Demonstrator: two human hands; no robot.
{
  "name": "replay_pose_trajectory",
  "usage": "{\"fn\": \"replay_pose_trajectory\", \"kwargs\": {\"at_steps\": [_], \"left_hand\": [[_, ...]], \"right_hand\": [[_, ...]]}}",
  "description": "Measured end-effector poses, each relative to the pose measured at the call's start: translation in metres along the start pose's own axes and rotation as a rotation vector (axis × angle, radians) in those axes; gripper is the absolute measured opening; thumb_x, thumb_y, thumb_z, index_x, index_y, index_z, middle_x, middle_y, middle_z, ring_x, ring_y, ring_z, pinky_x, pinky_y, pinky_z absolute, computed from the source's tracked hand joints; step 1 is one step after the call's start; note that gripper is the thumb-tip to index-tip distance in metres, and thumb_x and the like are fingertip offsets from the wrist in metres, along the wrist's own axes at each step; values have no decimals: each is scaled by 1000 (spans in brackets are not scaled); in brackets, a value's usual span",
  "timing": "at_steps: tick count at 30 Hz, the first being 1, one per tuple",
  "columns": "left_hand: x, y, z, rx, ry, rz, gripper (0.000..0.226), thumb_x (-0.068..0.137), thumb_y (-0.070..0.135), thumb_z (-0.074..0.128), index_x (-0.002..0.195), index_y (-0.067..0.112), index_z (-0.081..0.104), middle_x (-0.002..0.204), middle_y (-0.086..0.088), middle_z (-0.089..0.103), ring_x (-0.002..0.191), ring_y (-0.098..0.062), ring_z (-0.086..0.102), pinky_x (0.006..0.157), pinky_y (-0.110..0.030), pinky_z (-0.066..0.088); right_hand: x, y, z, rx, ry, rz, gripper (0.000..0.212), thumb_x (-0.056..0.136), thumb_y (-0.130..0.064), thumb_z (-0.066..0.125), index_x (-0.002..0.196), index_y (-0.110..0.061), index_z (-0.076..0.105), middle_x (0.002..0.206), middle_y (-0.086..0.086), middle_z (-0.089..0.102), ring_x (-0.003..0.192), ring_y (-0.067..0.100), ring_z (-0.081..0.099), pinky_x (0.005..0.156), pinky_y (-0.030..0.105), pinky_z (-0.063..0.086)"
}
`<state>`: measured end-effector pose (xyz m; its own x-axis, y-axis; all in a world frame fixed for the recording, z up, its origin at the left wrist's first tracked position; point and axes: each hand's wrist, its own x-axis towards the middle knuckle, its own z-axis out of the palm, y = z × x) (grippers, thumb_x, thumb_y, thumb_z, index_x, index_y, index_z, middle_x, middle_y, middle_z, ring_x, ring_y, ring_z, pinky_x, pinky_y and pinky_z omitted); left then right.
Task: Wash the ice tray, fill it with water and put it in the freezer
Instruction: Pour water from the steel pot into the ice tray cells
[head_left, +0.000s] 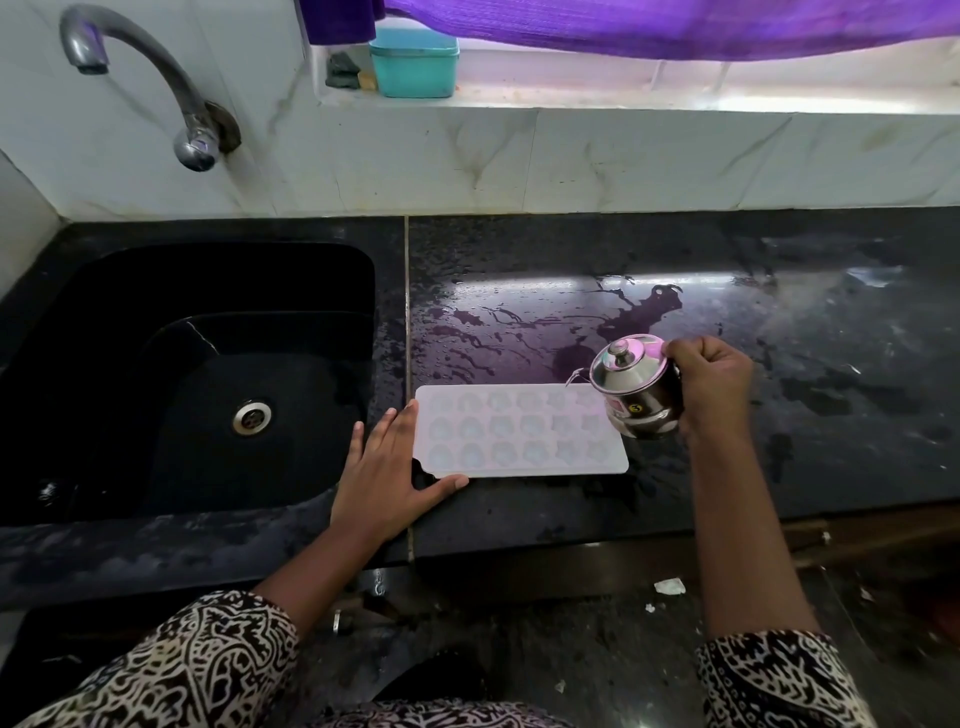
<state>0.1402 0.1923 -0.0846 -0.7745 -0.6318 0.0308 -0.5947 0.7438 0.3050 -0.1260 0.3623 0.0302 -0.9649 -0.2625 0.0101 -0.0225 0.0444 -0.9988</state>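
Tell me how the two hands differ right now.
The left hand lies open and flat on the counter, fingers against the ice tray's left end; the right hand is closed around a small steel pot, raised and tilted over the tray's right end. Both are bare.

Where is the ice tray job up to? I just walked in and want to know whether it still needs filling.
Washing looks finished: the ice tray lies flat on the wet counter, out of the sink. Filling is in hand: the right hand tips a small steel pot with its spout over the tray's far right corner, while the left hand steadies the left end. How full the pockets are, I cannot tell. The freezer step remains.
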Motion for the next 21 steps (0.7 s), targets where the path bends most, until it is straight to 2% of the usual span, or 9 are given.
{"fn": "replay_pose_trajectory", "kwargs": {"at_steps": [4,8,21], "left_hand": [[-1,1,-1,1,0,1,117,68,95,14,156,18,8,160,3,23,149,-15,13,120,-42,-3],[-1,2,-1,1,4,-4,119,66,96,11,156,17,9,160,3,23,149,-15,13,120,-42,-2],[-1,1,-2,1,-6,-6,120,65,96,10,156,18,7,161,3,21,149,-15,11,120,-43,-2]], "right_hand": [[0,-1,1,-3,-1,-5,33,78,-3,62,53,-14,45,41,-10,44,40,3,40,49,19,45],[1,-2,1,18,-6,-24,37,77,0,61,51,-14,40,35,-13,38,36,1,33,42,13,38],[3,2,1,38,-11,-1,33,76,-2,61,52,-14,42,38,-11,39,40,6,35,44,16,37]]}}
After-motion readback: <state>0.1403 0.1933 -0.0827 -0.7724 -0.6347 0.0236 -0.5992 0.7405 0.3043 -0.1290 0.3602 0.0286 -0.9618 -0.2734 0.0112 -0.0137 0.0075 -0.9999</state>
